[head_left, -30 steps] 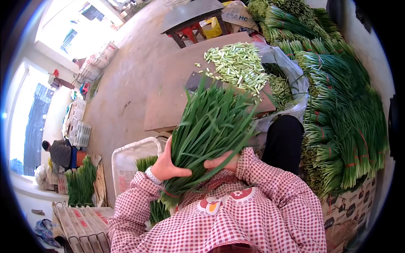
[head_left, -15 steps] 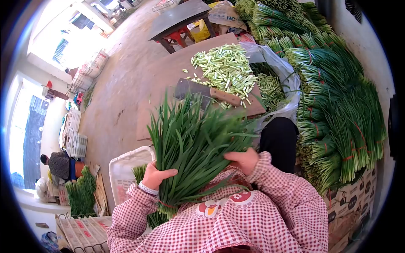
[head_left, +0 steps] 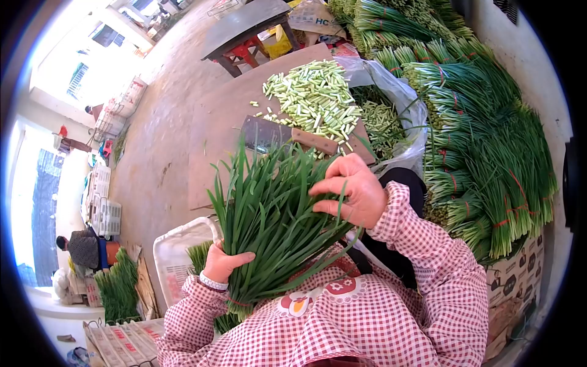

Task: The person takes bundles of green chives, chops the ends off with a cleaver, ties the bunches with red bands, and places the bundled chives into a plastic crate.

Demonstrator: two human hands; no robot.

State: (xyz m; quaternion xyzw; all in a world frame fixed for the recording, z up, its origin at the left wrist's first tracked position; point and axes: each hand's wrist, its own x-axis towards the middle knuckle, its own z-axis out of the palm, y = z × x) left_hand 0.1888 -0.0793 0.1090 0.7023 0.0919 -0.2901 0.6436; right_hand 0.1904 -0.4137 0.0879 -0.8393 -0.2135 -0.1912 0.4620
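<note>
A thick bunch of green garlic chives [head_left: 269, 220] lies tilted across my lap, tied near its base with a red band. My left hand [head_left: 223, 263] is closed around its lower part, thumb across the leaves. At the upper right side of the bunch, my right hand [head_left: 354, 192] has its fingers curved and apart, touching the leaves. Just beyond the leaf tips lies a cleaver [head_left: 266, 134] with a wooden handle [head_left: 314, 140], on a brown board [head_left: 214, 140]. Pale cut stalk pieces [head_left: 318, 98] are heaped behind the cleaver.
Banded chive bunches [head_left: 489, 147] are piled high at the right. A clear plastic bag [head_left: 409, 122] with short green trimmings is beside the board. A white crate [head_left: 177, 244] stands at my left. A low table [head_left: 244, 30] is ahead, and another person [head_left: 85, 248] sits far left.
My right hand has lifted from the side of the bunch and turned, its fingers now spread over the leaves. The left hand keeps its grip. The view has shifted slightly.
</note>
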